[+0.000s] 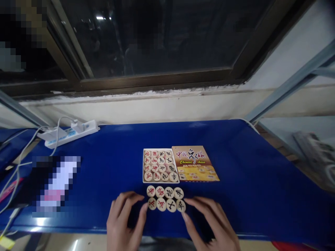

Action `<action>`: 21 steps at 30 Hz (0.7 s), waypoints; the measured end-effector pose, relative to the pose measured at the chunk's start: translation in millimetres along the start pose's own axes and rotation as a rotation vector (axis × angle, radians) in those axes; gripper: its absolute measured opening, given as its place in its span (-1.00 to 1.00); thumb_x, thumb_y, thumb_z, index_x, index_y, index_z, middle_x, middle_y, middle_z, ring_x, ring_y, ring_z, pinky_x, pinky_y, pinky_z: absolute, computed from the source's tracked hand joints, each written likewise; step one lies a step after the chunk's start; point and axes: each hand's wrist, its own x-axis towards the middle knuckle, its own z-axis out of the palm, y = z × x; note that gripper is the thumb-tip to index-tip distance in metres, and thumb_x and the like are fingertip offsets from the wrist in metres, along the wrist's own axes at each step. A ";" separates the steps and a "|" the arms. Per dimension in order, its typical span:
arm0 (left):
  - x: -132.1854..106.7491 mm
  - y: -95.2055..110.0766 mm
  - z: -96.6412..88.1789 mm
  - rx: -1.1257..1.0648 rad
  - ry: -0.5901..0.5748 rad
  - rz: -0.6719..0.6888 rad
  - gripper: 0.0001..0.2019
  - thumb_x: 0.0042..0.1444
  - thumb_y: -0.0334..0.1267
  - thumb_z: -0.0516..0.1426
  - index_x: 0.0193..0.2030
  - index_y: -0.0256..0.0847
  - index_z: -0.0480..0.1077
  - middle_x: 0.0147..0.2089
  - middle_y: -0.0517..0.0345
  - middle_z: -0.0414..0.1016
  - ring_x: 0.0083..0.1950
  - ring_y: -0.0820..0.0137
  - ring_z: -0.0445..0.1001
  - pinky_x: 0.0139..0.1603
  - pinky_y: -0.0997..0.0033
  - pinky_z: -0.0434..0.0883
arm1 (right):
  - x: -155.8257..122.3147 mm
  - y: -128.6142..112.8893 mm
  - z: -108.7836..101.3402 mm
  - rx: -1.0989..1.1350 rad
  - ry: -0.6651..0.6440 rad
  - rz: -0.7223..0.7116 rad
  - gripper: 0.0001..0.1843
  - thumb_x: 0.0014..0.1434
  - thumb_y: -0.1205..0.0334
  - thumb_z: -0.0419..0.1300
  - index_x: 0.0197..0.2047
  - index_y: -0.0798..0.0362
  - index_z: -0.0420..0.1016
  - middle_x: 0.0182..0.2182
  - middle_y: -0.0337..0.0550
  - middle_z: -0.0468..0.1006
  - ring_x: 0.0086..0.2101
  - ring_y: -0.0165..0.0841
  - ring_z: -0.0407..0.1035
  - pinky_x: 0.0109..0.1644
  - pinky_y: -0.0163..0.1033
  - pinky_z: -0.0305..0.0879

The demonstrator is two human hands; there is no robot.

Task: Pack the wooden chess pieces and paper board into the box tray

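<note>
Two short rows of round wooden Chinese chess pieces (161,204) lie on the blue table in front of me, red characters on the left and black on the right. My left hand (127,218) is at the left end of the rows, its thumb and forefinger apart beside a red piece (152,203). At the opposite end, my right hand (213,221) has its fingers spread, the tips at or very near the edge of a black piece (180,205). Neither hand has a piece lifted. Just beyond the rows sits an open white box (143,170) filled with more pieces.
Against the box's right side lies a printed Chinese chess lid (195,164). A white power strip (72,134) with plugs and cables stands at the back left of the blue table (251,174). A pixelated bright object (60,177) is at left. Behind are a wall and a dark window (162,38).
</note>
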 end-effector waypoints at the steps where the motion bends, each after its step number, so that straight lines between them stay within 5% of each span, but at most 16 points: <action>1: -5.6 -1.4 0.3 0.048 -0.011 0.002 -0.85 0.31 -0.14 0.15 -0.07 -0.08 0.48 -0.09 0.09 0.54 -0.09 0.24 0.50 -0.10 0.26 0.35 | -6.3 0.2 -0.2 -0.030 -0.006 -0.007 -0.78 0.32 0.16 0.18 0.00 0.00 0.49 -0.19 -0.14 0.51 -0.17 -0.35 0.42 -0.12 -0.26 0.36; 8: -10.5 -6.1 5.9 0.239 -0.053 0.138 -0.73 0.25 -0.05 0.20 0.03 -0.04 0.48 -0.02 0.06 0.55 -0.06 0.19 0.47 -0.06 0.20 0.30 | -12.7 4.7 9.5 -0.129 -0.002 -0.010 -0.71 0.29 0.05 0.22 0.00 0.02 0.48 -0.19 -0.12 0.53 -0.21 -0.29 0.42 -0.13 -0.15 0.35; 15: -9.4 -5.0 6.2 0.169 -0.042 0.192 -0.82 0.23 -0.21 0.22 -0.02 -0.05 0.48 -0.06 0.09 0.56 -0.08 0.21 0.47 -0.08 0.22 0.30 | -8.8 3.9 7.7 -0.097 0.000 -0.037 -0.83 0.26 0.19 0.23 -0.08 0.00 0.49 -0.28 -0.15 0.54 -0.30 -0.31 0.44 -0.20 -0.16 0.38; 21: -3.5 -0.2 -7.8 0.008 -0.013 0.111 -0.82 0.28 -0.30 0.17 0.02 -0.09 0.43 -0.09 0.07 0.54 -0.10 0.28 0.51 -0.10 0.29 0.38 | 0.1 2.4 -6.2 0.117 -0.040 0.121 -0.85 0.30 0.20 0.20 -0.06 -0.03 0.46 -0.26 -0.17 0.51 -0.32 -0.39 0.46 -0.28 -0.29 0.44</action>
